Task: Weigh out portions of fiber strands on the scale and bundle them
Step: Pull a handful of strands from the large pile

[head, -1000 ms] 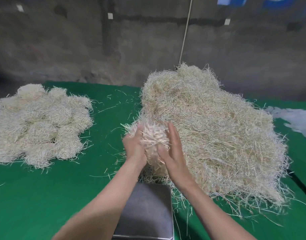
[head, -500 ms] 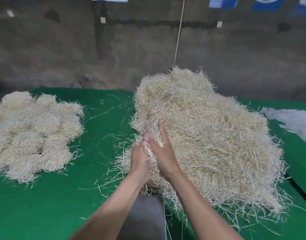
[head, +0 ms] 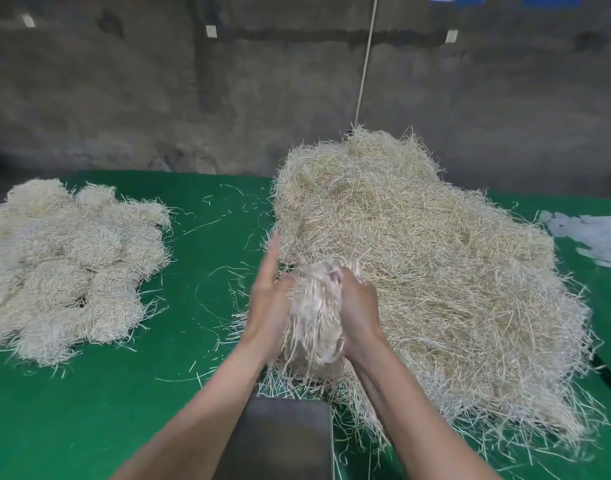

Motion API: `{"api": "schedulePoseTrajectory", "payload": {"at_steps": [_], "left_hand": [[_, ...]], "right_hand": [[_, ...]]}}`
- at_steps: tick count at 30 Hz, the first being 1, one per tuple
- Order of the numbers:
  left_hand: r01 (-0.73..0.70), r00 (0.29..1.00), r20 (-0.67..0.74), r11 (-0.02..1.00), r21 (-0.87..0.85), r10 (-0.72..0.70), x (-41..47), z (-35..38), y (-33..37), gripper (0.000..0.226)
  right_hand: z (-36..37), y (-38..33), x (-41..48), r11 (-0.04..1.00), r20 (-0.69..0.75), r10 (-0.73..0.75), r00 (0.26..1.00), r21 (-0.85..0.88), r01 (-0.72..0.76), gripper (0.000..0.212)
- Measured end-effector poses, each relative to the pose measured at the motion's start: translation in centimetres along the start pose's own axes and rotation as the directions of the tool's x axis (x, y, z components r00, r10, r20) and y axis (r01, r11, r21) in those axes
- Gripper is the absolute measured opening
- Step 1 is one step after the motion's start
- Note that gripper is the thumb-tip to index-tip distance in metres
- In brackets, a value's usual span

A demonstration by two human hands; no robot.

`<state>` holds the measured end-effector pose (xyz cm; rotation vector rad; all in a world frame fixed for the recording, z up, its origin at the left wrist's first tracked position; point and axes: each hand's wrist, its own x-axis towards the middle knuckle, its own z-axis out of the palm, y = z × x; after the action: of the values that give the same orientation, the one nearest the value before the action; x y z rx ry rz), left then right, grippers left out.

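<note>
Green surface (head: pixel 89 410), grey wall beyond | portion (head: pixel 314 327) held between both hands at heap's (head: pixel 435 271) near-left edge, strands running near-far | left hand (head: pixel 269 306) fingers (head: pixel 270 261) straight, pressing; right hand (head: pixel 361 306) fingers curled over its top | scale (head: pixel 283 441) just nearward, both hands equally close.

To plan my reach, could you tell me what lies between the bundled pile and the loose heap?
In the head view, green cloth with scattered stray strands lies between the bundled pile and the loose heap.
</note>
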<state>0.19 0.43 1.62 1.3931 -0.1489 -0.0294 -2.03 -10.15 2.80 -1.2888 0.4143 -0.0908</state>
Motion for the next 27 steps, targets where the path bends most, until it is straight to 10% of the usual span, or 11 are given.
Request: {"api": "schedulePoseTrajectory", "payload": {"at_steps": [3,6,10,14,18,21,27], "left_hand": [[0.306,0.939,0.241,0.917,-0.254,-0.246,-2.4,1.8,-1.0,0.048],[0.309,0.951,0.099,0.885,-0.349,-0.293,-1.9,2.8,-0.8,0.054],[0.311,0.891,-0.242,0.904,-0.292,-0.384,1.2,2.0,-0.1,0.050],[0.409,0.906,-0.050,0.899,-0.157,-0.420,-0.5,2.9,-0.9,0.033],[0.320,0.920,-0.228,0.947,-0.027,-0.318,0.2,3.0,0.8,0.035],[0.290,0.884,-0.328,0.941,-0.172,-0.332,0.2,2.6,0.2,0.041],[0.425,0.877,-0.224,0.904,-0.049,-0.424,-0.7,3.5,-0.5,0.056]], "right_hand": [[0.8,-1.2,1.5,0.981,-0.073,0.069,0.995,0.184,-0.054,0.018],[1.1,0.3,1.2,0.988,-0.213,-0.126,0.969,-0.113,0.104,0.056],[1.6,4.4,-2.5,0.710,0.220,-0.416,0.882,-0.529,0.466,0.066],[1.4,1.3,-0.1,0.626,0.215,-0.470,0.856,-0.603,0.495,0.068],[0.8,1.2,-0.1,0.769,0.230,-0.372,0.899,-0.466,0.437,0.040],[2.2,3.8,-2.3,0.666,0.299,-0.396,0.868,-0.556,0.496,0.054],[-0.8,2.0,-0.7,0.784,0.212,-0.349,0.913,-0.468,0.408,0.042]]}}
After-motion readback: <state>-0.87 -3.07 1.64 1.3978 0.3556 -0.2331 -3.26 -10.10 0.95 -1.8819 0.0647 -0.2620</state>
